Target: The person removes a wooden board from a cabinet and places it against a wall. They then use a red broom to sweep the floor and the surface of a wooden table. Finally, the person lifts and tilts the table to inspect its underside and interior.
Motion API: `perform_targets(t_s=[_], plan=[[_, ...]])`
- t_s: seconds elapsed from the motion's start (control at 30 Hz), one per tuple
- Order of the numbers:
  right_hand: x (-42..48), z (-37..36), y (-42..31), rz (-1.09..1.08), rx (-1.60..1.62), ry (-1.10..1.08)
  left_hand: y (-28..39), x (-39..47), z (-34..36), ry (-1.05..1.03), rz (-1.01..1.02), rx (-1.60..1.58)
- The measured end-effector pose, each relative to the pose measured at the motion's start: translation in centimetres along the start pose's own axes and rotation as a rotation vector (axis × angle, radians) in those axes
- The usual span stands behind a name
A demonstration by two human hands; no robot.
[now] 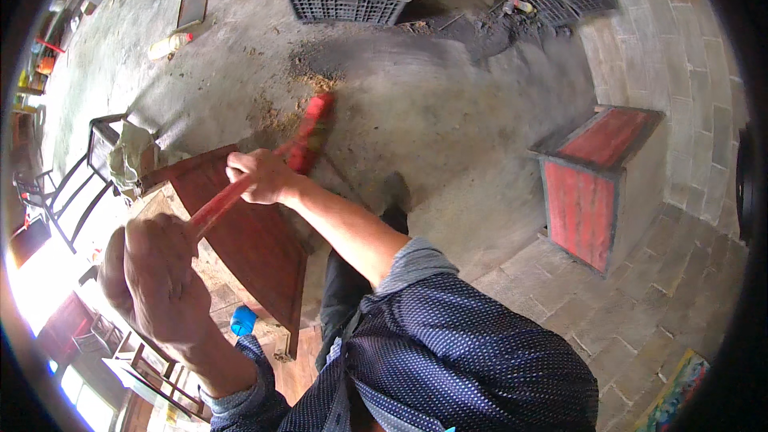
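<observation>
A broom with a red handle and a red head (pixel 312 132) slants across the view, its head down at the concrete floor and blurred. My left hand (pixel 157 279) is closed around the upper end of the red handle, near the camera. Farther down the same handle, my right hand (pixel 259 177) grips it just above the head. Brownish crumbs of debris (pixel 322 81) lie on the floor beyond the broom head, with more to its left. Dark dust spreads behind them.
A black plastic crate (pixel 348 7) holds coal briquettes at the top. A red-brown wooden cabinet (pixel 252 240) stands close by on the left, with a blue cup (pixel 243 320) beside it. At right is a red-panelled cabinet (pixel 582 216). A bottle (pixel 170 46) lies on the floor.
</observation>
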State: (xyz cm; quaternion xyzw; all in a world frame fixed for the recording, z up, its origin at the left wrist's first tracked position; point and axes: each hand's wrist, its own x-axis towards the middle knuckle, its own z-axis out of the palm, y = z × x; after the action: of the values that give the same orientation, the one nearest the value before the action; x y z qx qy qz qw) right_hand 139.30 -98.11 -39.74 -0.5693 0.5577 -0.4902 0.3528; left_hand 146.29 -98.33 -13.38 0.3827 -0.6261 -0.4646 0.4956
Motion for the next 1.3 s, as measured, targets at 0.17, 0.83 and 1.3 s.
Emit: perform_targets(t_s=[0.17,0.83,1.3], plan=[[0.9,-3.1,-2.0,-0.091,0.155,-0.119,4.1,-4.4,3.2,-0.105,0.009,0.317],[-25.9,-35.6,7.3,0.547,-0.553,0.211,-3.9,-12.9,25.9,-0.406,-0.767,-0.246],[-6.3,-20.2,7.3,0.180,-0.158,0.236,-2.6,-0.2,18.2,0.100,-0.293,0.159]])
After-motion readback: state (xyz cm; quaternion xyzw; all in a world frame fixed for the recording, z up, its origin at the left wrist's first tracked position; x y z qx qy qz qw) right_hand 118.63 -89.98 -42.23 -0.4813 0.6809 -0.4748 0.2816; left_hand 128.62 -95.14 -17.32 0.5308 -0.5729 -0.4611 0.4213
